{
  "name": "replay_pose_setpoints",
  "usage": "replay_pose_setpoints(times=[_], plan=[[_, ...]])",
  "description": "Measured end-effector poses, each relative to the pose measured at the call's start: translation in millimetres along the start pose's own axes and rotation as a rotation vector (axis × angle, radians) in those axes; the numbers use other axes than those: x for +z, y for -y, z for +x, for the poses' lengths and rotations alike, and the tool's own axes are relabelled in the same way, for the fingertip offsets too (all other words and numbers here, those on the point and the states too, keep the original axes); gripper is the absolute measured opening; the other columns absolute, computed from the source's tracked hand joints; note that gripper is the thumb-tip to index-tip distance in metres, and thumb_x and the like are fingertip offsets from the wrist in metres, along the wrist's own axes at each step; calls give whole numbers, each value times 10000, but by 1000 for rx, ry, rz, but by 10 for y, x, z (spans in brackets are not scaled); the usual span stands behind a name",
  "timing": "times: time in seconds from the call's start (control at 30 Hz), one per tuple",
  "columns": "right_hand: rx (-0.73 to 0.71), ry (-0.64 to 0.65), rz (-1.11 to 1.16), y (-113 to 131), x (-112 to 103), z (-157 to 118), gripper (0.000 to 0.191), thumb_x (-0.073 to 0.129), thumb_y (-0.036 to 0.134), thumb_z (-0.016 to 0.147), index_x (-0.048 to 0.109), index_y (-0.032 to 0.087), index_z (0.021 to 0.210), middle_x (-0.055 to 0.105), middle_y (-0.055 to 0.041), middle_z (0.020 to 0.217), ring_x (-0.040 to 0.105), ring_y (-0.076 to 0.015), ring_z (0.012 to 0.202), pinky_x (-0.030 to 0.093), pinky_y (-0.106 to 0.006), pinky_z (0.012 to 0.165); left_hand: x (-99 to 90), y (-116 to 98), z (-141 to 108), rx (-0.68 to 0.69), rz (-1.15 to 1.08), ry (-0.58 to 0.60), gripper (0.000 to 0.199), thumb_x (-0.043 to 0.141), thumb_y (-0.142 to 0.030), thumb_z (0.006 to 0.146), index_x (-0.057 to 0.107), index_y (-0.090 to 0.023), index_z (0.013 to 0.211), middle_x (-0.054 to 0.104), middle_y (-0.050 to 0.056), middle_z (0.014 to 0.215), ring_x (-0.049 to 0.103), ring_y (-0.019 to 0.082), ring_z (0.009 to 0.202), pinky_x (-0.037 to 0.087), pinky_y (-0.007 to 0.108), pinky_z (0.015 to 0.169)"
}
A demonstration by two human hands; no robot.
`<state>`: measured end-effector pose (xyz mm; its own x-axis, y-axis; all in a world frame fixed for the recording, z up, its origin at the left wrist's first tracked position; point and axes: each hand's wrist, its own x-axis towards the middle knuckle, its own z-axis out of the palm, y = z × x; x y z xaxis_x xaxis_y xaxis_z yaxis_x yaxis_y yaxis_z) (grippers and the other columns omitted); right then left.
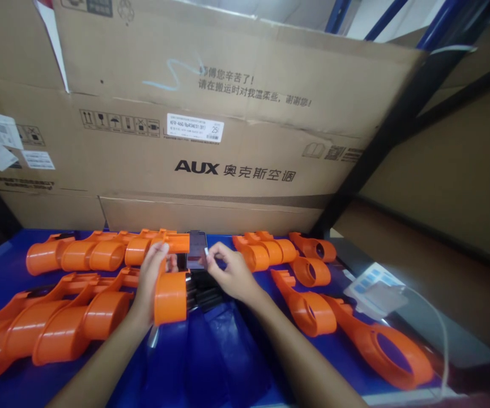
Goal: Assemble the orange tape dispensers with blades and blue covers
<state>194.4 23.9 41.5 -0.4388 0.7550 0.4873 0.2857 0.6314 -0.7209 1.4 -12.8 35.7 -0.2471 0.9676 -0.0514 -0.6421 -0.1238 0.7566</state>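
Observation:
My left hand (150, 279) is wrapped round an orange plastic part (170, 297), whose ring end points down and whose flat end reaches up to the right. My right hand (228, 271) pinches a small white piece (206, 251) between thumb and forefinger, just right of the orange part. Behind that piece lies a dark flat rectangular object (197, 249). Several black pieces (205, 290) lie between my hands, partly hidden by the orange part.
Rows of orange ringed parts (60, 328) cover the left of the blue surface (214, 362); more (312, 311) lie right. A large cardboard box (236, 136) stands behind. At right are a white-and-blue item (374, 289) with a cable and a dark post (367, 153).

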Motion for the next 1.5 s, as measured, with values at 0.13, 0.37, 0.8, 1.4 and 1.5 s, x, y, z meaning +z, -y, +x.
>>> replay_pose_setpoints(times=[0.13, 0.37, 0.8, 1.4, 1.5], plan=[[129, -171, 325, -34, -23, -64, 297, 543, 503, 992, 466, 237, 885, 670, 6, 705, 638, -155, 587, 503, -275, 582, -45, 74, -35, 2, 174, 77, 365, 826, -477, 732, 624, -209, 873, 658, -19, 654, 552, 101, 447, 422, 196, 432], [148, -299, 318, -67, -170, -95, 330, 630, 507, 938, 661, 184, 1000, 586, 22, 633, 525, -124, 561, 425, -243, 531, -47, 113, -140, 93, 349, 117, 562, 797, -463, 775, 643, -200, 1247, 663, -20, 606, 595, 138, 462, 444, 211, 470], [153, -250, 278, 4, -123, -171, 361, 630, 443, 956, 691, 216, 1230, 666, -19, 770, 558, -133, 603, 479, -256, 556, 21, 98, -254, 66, 398, 140, 567, 794, -443, 782, 634, -228, 1282, 739, 33, 714, 639, 154, 461, 441, 217, 460], [141, -339, 329, -69, -72, -149, 324, 621, 438, 956, 689, 193, 1156, 624, -4, 740, 505, -109, 543, 424, -240, 511, 138, 164, -24, 145, 362, 226, 529, 753, -481, 818, 567, -234, 1247, 696, 9, 687, 645, 156, 488, 396, 203, 459], [134, -296, 340, -65, -23, -167, 309, 613, 426, 968, 688, 198, 1163, 644, -11, 776, 522, -106, 551, 428, -241, 527, 67, 210, -62, 123, 347, 203, 543, 738, -499, 825, 548, -232, 1258, 688, -5, 699, 643, 154, 488, 401, 201, 460]])
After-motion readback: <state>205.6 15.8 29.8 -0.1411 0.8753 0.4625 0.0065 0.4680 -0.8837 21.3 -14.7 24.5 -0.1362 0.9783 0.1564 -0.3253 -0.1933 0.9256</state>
